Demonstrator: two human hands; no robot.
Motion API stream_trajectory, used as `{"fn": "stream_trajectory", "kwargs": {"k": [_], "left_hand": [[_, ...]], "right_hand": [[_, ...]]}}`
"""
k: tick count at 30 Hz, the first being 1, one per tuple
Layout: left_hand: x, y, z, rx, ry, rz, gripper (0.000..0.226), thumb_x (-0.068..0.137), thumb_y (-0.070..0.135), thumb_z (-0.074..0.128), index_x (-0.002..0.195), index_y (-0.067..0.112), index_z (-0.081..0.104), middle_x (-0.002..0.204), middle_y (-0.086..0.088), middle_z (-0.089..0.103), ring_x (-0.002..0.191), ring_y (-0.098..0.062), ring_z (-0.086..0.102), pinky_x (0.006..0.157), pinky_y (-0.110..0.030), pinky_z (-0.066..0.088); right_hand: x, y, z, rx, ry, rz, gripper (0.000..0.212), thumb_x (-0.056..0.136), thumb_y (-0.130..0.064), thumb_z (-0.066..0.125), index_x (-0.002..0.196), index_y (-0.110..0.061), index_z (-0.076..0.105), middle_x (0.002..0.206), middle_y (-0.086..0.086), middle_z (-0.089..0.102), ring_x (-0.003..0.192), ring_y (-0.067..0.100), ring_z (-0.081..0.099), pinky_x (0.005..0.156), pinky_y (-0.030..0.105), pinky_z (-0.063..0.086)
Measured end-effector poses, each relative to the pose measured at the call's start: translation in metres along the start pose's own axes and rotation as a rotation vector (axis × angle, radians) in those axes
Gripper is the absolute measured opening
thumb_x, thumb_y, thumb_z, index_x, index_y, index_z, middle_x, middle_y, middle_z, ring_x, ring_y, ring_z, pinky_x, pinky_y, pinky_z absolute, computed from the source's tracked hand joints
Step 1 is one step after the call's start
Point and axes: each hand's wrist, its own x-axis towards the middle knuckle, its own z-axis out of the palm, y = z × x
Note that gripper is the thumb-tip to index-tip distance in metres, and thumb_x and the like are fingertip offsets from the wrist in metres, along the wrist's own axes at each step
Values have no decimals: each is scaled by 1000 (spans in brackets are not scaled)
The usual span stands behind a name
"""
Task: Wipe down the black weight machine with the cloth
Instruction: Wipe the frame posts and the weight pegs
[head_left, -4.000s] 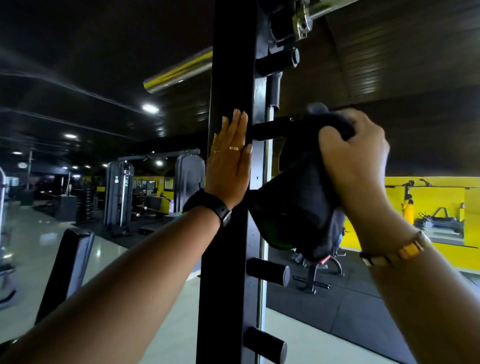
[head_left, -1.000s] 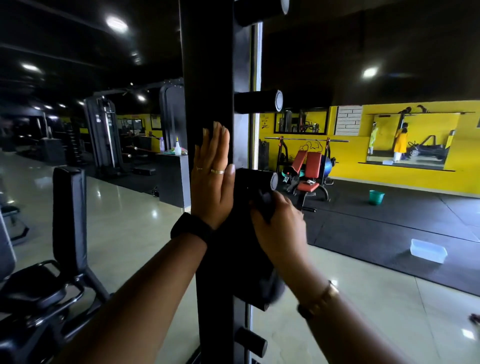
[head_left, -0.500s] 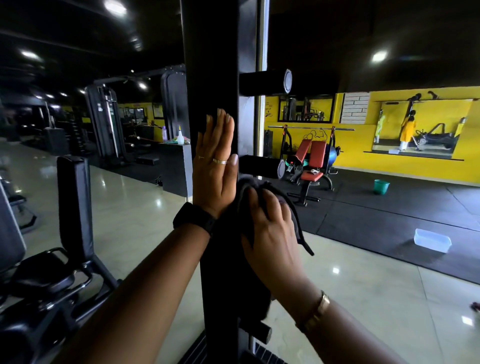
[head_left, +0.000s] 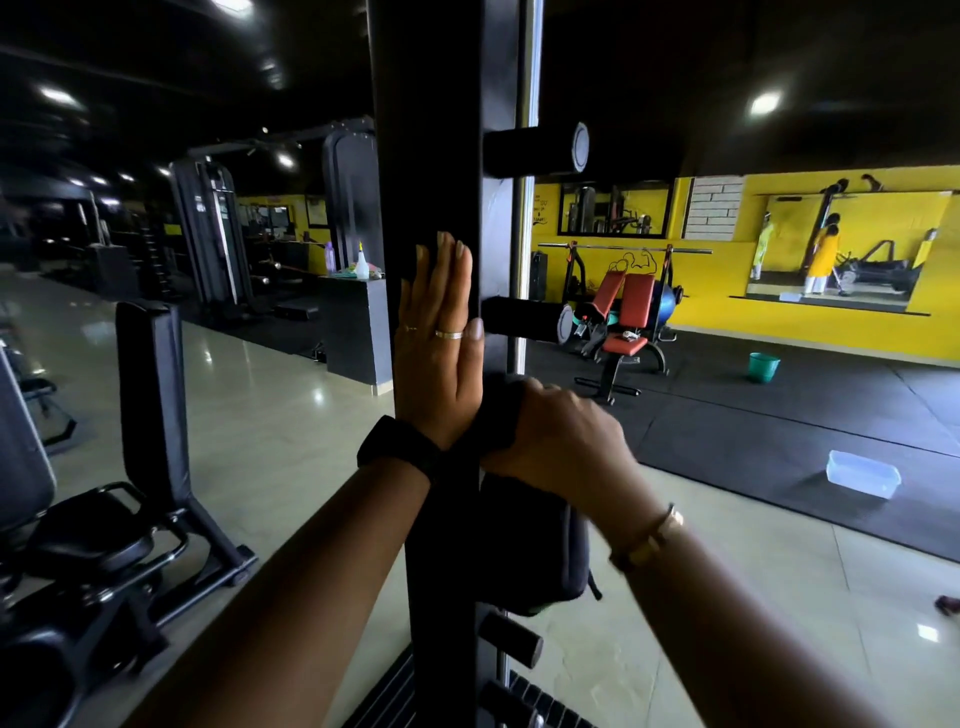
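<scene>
The black weight machine's upright post (head_left: 431, 130) runs top to bottom through the middle of the view, with short black pegs (head_left: 535, 150) sticking out to its right beside a chrome rod. My left hand (head_left: 439, 338) lies flat against the post, fingers straight and pointing up, a ring on one finger and a black watch at the wrist. My right hand (head_left: 561, 436) grips the dark cloth (head_left: 530, 551) just right of the post, below the second peg. Most of the cloth hangs down under that hand.
A black seat and bench (head_left: 145, 415) stand at the left. Further pegs (head_left: 511, 644) jut out low on the post. Beyond are a red bench (head_left: 623, 317), a green bucket (head_left: 763, 366), a clear plastic tub (head_left: 862, 480) on black mats, and a yellow wall.
Over the last seconds both hands have worked down the post. In the last half second my right hand curled tighter round the cloth, just below the second peg.
</scene>
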Motion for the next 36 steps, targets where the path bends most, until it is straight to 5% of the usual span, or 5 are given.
{"fn": "stream_trajectory", "kwargs": {"k": [5,13,17,26,36], "left_hand": [[-1,2,-1,-11,-6,-15,51,99,14,32,145,-7,29,152,-28,26,146,-30,14,120,-50,14],[-29,0,4,18,-22,-49,50,104,29,25,147,3,21,161,-7,14,147,-24,9,119,-53,16],[-64,-1,4,44,-52,-6,55,105,34,19,156,18,7,161,15,-5,149,-22,5,121,-45,10],[-78,-5,6,49,-49,28,54,105,34,19,156,27,3,162,14,-2,150,-17,3,121,-41,7],[-83,8,5,116,-84,-121,55,105,36,17,146,-1,20,154,-20,18,149,-14,1,121,-42,8]], "right_hand": [[8,15,-10,153,-243,-20,45,92,-48,53,132,-30,47,118,7,63,102,28,61,87,38,52],[-60,42,43,727,458,-327,66,72,-9,67,132,-25,46,134,-7,43,129,-9,37,104,10,32],[-93,55,82,1140,551,49,55,66,-35,60,114,-61,49,125,-1,55,118,20,54,100,45,47],[-65,0,107,349,258,-39,69,77,-27,46,139,3,44,140,20,51,128,35,50,107,38,32],[-32,26,85,76,-263,24,70,82,-55,62,137,-20,38,123,6,58,109,31,59,71,31,40]]}}
